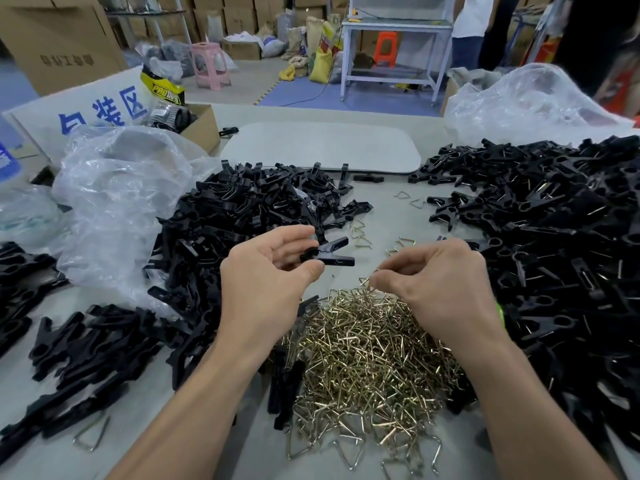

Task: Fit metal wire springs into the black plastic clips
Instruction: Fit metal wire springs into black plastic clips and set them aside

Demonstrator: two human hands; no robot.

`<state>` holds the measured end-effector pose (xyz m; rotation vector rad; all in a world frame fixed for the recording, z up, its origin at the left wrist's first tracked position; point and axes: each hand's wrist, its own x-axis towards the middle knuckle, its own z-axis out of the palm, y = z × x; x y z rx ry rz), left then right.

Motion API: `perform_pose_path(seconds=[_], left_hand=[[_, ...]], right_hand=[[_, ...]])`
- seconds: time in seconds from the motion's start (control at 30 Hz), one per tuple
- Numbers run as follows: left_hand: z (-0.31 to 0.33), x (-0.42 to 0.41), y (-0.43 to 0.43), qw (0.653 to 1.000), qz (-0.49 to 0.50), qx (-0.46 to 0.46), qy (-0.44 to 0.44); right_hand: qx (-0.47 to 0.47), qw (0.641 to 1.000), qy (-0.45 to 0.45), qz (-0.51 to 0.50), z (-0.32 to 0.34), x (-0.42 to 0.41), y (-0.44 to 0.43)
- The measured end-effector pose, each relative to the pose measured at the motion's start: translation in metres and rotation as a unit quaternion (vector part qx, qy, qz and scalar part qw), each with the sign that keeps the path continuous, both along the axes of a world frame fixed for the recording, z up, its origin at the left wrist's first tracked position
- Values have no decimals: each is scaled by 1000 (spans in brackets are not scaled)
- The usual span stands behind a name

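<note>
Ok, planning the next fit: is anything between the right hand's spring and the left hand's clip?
Nothing visible: only bare table shows between the black clip in the left hand and the wire spring the right hand pinches.

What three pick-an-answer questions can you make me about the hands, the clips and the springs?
1. Where is the pile of wire springs? A on the table B on a stool C in a cardboard box
2. What colour is the clip being held up? A red B black C white
3. What is the left hand doing? A lying flat B holding a bag C gripping one clip

Answers: 1 A, they lie heaped on the grey table. 2 B, it is plain black. 3 C, its thumb and fingers curl round the clip.
</note>
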<state>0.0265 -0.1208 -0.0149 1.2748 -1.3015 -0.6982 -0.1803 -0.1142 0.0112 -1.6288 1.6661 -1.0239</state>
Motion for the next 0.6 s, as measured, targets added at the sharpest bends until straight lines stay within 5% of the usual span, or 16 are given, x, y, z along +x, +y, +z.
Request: perform_pose_path(seconds=[0.33,0.5,0.6], left_hand=[[3,-2,3,1000,-10,4,-5],[4,-2,5,1000,-21,7,0],[7,-6,5,999,-38,9,24]], right_hand=[[-9,999,-19,-36,-3,-2,-3],[42,974,-223,4,3,0,-3],[48,962,-270,-15,4,4,-3]])
